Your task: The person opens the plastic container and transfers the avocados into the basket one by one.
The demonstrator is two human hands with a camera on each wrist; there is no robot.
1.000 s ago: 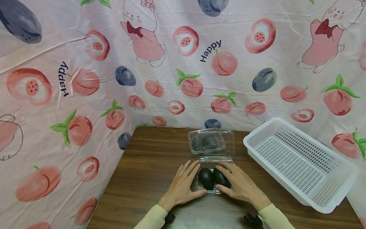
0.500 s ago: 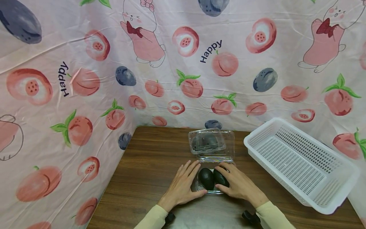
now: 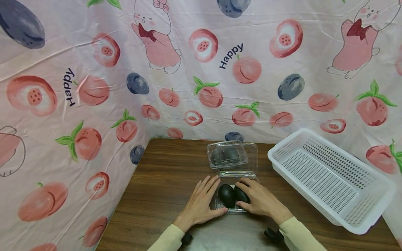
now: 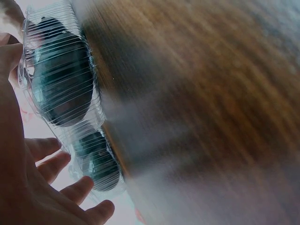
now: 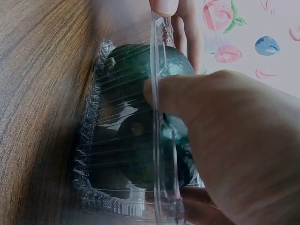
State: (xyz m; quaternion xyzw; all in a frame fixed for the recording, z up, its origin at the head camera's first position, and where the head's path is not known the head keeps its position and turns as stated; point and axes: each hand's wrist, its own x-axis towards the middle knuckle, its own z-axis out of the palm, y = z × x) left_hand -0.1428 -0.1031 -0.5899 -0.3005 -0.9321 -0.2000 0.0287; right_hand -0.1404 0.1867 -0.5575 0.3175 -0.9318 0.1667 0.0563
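Two dark green avocados, the left one (image 3: 226,195) and the right one (image 3: 241,196), lie side by side in a clear plastic clamshell box (image 3: 231,210) whose lid stands raised behind. My right hand (image 3: 263,198) grips the right avocado, fingers over its far end and thumb at its near end; in the right wrist view that thumb (image 5: 173,91) reaches in past the rim. Along the box's left side my left hand (image 3: 199,202) rests with fairly straight fingers, its thumb at the front rim. The left wrist view shows the left avocado (image 4: 63,79) through the ribbed wall.
Behind the raised lid sits a second clear box (image 3: 226,155) with dark avocados inside. A white perforated basket (image 3: 320,177) stands at the right on the brown wooden table (image 3: 163,167). A fruit-printed cloth (image 3: 176,101) hangs around the back and left.
My right hand has shifted slightly left and closed more snugly round the right avocado, which has moved a little left too. The left hand has stayed in place.
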